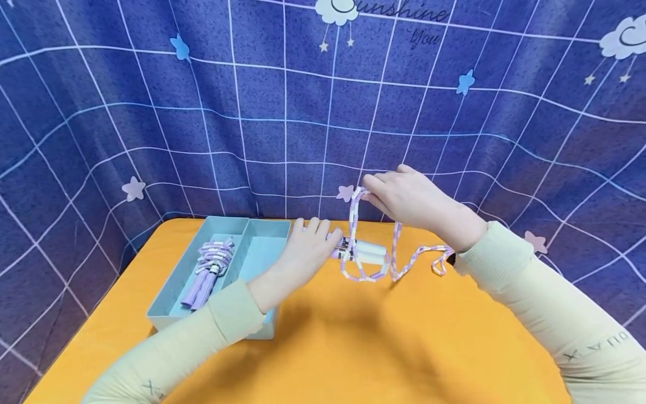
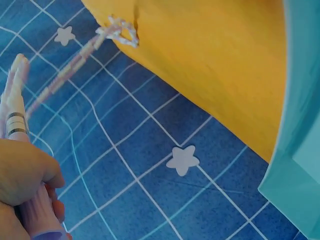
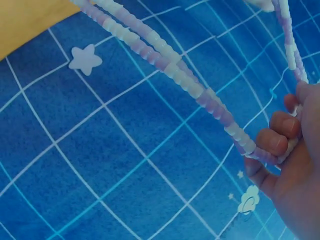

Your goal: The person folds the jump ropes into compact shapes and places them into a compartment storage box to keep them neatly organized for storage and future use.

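My left hand (image 1: pixel 312 246) grips the two purple-and-white handles (image 1: pixel 372 252) of a beaded jump rope, held side by side above the table. In the left wrist view its fingers wrap round the purple ends of the handles (image 2: pixel 16 107). Higher and to the right, my right hand (image 1: pixel 404 195) holds the folded purple-and-white beaded cord (image 3: pixel 175 72) between curled fingers and thumb. One loop hangs in front of the handles. Another length of cord (image 1: pixel 416 255) trails right toward the right sleeve.
A light blue two-compartment box (image 1: pixel 259 255) stands on the orange table (image 1: pixel 323 348), left of the left hand. A second jump rope (image 1: pixel 214 258), wound into a bundle with purple handles, lies in its left compartment. A blue grid-patterned curtain (image 1: pixel 262 140) hangs behind the table.
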A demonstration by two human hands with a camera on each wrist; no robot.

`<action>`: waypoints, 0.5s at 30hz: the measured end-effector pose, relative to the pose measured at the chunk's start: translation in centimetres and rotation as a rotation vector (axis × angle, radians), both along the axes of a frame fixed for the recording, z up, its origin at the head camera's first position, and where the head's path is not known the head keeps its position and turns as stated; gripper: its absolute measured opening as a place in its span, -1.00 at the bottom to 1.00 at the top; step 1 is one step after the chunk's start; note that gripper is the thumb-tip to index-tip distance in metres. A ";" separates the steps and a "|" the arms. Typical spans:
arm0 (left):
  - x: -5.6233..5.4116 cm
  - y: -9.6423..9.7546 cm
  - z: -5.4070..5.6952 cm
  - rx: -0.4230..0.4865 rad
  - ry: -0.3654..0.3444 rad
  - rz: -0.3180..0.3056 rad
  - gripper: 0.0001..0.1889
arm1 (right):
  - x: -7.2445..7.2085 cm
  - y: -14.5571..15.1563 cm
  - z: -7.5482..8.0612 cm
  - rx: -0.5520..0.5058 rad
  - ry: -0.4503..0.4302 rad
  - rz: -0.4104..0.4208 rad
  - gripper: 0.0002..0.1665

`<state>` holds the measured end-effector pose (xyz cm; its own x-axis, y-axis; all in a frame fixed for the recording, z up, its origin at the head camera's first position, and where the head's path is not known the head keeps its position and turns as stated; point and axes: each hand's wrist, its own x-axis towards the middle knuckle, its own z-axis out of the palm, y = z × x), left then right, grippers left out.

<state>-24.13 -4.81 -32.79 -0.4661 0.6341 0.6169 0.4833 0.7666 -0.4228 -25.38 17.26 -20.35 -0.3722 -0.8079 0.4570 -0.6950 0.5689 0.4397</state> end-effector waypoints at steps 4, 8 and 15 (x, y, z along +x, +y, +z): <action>0.3 0.4 -0.1 -0.015 0.045 -0.048 -0.80 | -1.0 0.2 0.1 -0.031 0.017 -0.042 -0.72; 0.4 0.7 -0.1 -0.026 0.076 -0.083 -0.75 | -1.7 0.4 0.1 -0.029 0.009 -0.103 -0.73; 0.6 1.0 -0.1 -0.064 0.098 -0.135 -0.48 | -2.6 0.5 -0.1 -0.032 -0.031 -0.167 -0.75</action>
